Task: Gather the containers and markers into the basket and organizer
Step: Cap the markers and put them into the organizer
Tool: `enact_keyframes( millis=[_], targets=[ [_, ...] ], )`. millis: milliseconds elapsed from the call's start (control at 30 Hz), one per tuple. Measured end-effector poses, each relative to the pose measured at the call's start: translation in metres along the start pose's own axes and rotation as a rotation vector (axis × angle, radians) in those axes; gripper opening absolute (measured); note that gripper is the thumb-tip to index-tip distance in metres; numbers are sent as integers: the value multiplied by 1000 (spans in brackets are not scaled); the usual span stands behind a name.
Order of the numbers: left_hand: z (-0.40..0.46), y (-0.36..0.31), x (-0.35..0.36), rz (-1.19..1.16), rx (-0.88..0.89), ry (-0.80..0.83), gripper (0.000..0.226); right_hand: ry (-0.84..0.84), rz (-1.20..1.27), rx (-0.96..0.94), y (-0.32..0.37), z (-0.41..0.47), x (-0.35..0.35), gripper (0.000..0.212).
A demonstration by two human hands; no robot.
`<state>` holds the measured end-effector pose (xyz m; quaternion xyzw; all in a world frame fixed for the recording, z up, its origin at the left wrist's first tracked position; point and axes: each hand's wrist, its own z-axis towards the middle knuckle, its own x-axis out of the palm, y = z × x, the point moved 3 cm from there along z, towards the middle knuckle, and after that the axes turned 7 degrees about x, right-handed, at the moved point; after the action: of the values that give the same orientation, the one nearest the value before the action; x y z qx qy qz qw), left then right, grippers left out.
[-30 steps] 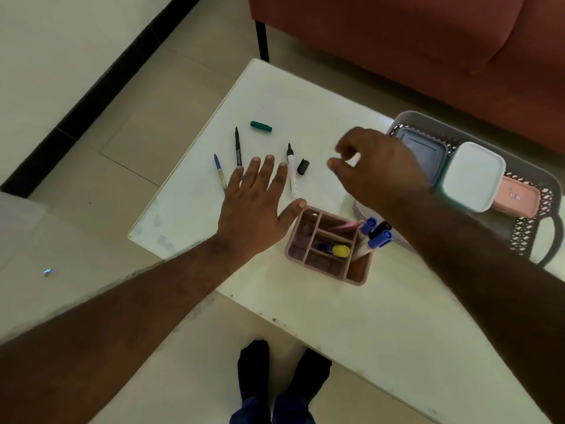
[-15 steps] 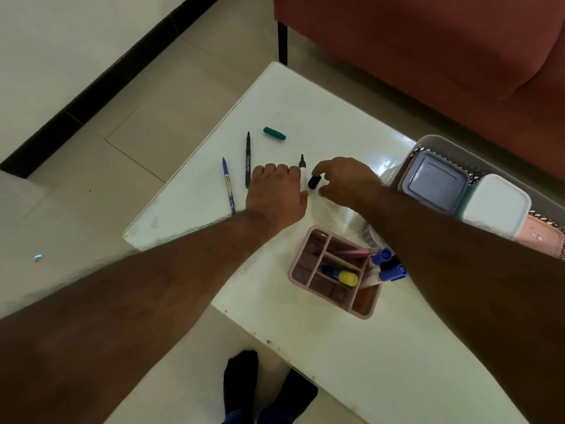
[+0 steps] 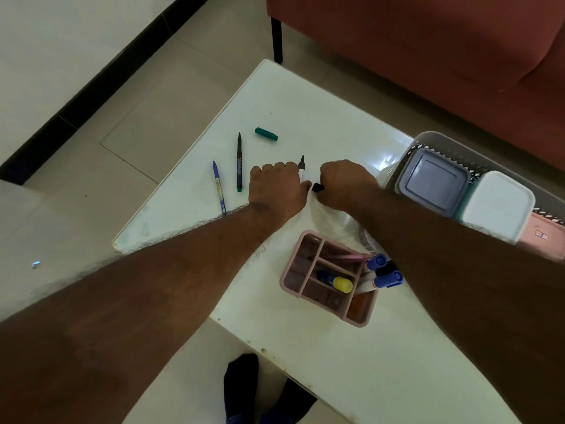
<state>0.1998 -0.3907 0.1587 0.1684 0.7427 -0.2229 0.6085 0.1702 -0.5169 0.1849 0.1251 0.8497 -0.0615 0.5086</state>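
My left hand (image 3: 275, 188) is curled over a white marker (image 3: 302, 167) whose uncapped black tip pokes out past the fingers. My right hand (image 3: 345, 185) pinches the marker's black cap (image 3: 318, 187) just beside it. A blue pen (image 3: 219, 186), a dark pen with a green end (image 3: 239, 162) and a loose green cap (image 3: 266, 134) lie on the white table (image 3: 305, 111) to the left. The pink organizer (image 3: 328, 278) holds a yellow-capped marker (image 3: 336, 282) and blue-capped markers (image 3: 385, 272). The grey basket (image 3: 428, 139) at the right carries a grey-lidded container (image 3: 432, 182), a white-lidded one (image 3: 496, 206) and a pink one (image 3: 547, 234).
A red sofa (image 3: 428, 56) stands behind the table, one black leg (image 3: 276, 41) by the table's far corner. Tiled floor (image 3: 107, 117) lies left of the table edge. My feet in dark socks (image 3: 266, 390) show below the near edge.
My left hand went from flat and spread to curled over the white marker. My right hand came down from above the basket and took hold of the black cap.
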Motion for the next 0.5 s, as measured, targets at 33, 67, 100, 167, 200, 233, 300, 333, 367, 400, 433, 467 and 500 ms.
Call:
enact_keyframes(
  millis=[33, 67, 100, 167, 200, 233, 300, 333, 367, 400, 433, 467, 500],
  targets=[
    [1, 0, 1, -6, -5, 2, 50, 21, 10, 26, -2, -2, 0, 30],
    [1, -1, 1, -16, -15, 6, 48, 39, 19, 48, -4, -3, 1, 30],
    [2, -2, 1, -35, -29, 13, 45, 55, 30, 69, -6, -4, 1, 33],
    [5, -2, 2, -92, -64, 27, 39, 76, 92, 114, -12, -5, 0, 44],
    [7, -3, 2, -127, -79, 31, 37, 78, 142, 129, -14, -5, -1, 49],
    [7, -3, 2, -162, -87, 32, 36, 70, 197, 133, -15, -6, -4, 52],
    [7, -1, 0, -230, -100, 16, 36, 22, 292, 130, -14, -7, -14, 50],
    [5, 0, -3, -263, -109, -3, 36, -13, 329, 131, -14, -8, -20, 46],
    [3, 2, -5, -292, -116, -27, 35, -52, 362, 138, -14, -9, -27, 40],
    [0, 3, -6, -314, -114, -56, 33, -88, 404, 148, -15, -10, -33, 35],
    [-4, 5, -8, -337, -103, -89, 30, -116, 486, 163, -17, -12, -39, 30],
    [-8, 6, -11, -369, -82, -122, 28, -132, 624, 183, -20, -14, -45, 26],
    [-12, 8, -14, -409, -55, -155, 27, -139, 803, 202, -22, -17, -51, 23]
  ],
)
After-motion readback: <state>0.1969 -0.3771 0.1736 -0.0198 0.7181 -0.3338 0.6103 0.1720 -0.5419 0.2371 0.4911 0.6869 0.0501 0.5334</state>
